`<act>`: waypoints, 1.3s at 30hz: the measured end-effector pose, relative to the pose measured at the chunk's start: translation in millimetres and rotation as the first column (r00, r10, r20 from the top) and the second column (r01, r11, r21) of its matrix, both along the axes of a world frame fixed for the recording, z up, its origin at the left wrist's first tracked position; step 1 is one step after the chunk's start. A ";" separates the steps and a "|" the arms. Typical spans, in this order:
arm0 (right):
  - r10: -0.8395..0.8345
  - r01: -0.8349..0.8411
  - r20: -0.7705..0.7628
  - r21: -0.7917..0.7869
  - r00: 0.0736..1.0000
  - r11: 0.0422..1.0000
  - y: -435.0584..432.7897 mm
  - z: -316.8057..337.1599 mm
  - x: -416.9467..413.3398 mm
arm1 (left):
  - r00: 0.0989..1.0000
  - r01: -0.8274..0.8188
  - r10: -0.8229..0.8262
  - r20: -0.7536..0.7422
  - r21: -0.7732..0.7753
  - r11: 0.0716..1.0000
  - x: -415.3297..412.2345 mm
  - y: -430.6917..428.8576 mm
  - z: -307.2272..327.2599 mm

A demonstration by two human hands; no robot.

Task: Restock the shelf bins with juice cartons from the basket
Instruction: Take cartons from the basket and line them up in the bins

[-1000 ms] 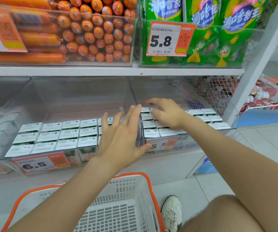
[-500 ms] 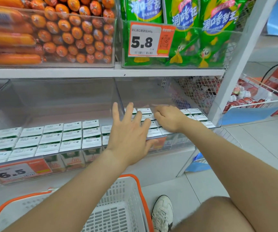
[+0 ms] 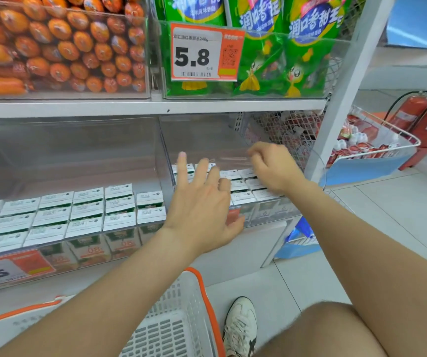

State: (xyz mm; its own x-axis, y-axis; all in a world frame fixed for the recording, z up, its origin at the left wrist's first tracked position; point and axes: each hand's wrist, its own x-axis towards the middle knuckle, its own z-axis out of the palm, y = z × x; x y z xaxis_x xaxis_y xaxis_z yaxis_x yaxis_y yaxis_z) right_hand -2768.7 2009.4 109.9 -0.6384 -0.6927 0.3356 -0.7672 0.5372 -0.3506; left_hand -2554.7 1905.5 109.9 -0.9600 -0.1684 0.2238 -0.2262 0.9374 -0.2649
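Two clear plastic shelf bins sit side by side on the lower shelf. The left bin (image 3: 68, 155) holds rows of white-topped juice cartons (image 3: 86, 212). The right bin (image 3: 207, 135) holds more cartons (image 3: 243, 185). My left hand (image 3: 202, 204) lies flat with fingers spread over the right bin's front edge, thumb on its front wall. My right hand (image 3: 271, 166) hovers over the cartons at the right of that bin, fingers curled, with nothing visibly in it. The white basket with an orange rim (image 3: 179, 320) stands on the floor below my arms; the part I see holds no cartons.
Above, a shelf carries a bin of orange sausages (image 3: 60, 47) and green snack bags (image 3: 271, 60) behind a 5.8 price tag (image 3: 197, 55). A white upright post (image 3: 341, 99), a wire basket of packets (image 3: 372, 140) and two fire extinguishers (image 3: 423, 117) stand to the right. My shoe (image 3: 240, 328) is beside the basket.
The view has shifted right. My left hand slid from the divider between the bins onto the right bin's front. My right hand moved further right over that bin's cartons.
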 end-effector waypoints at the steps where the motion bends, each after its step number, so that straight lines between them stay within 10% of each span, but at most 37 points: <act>1: -0.030 0.030 -0.019 0.016 0.999 0.999 5.1 -0.1 -4.4 | 0.998 0.065 -0.065 -0.017 0.007 0.998 -7.6 1.7 -5.1; 20: -0.125 0.047 0.188 0.369 0.974 0.928 16.6 -3.1 -17.9 | 0.997 0.029 -0.039 0.063 0.163 0.986 -38.6 9.4 -32.1; 33: 0.045 -0.077 0.165 0.198 0.985 0.977 3.4 -5.0 11.0 | 0.996 -0.061 0.042 0.084 0.228 0.972 -42.8 12.0 -33.3; 39: -0.142 0.137 0.025 0.142 0.990 0.980 42.3 -6.1 0.1 | 0.995 -0.074 0.051 0.090 0.268 0.960 -38.8 10.5 -28.1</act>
State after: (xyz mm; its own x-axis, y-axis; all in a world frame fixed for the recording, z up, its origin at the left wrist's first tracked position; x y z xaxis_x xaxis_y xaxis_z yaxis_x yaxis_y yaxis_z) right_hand -2768.6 2051.7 103.8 -0.7415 -0.6345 0.2179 -0.6700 0.6835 -0.2898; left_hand -2593.5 1915.9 81.9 -0.9588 -0.2719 0.0827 -0.2746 0.9613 -0.0230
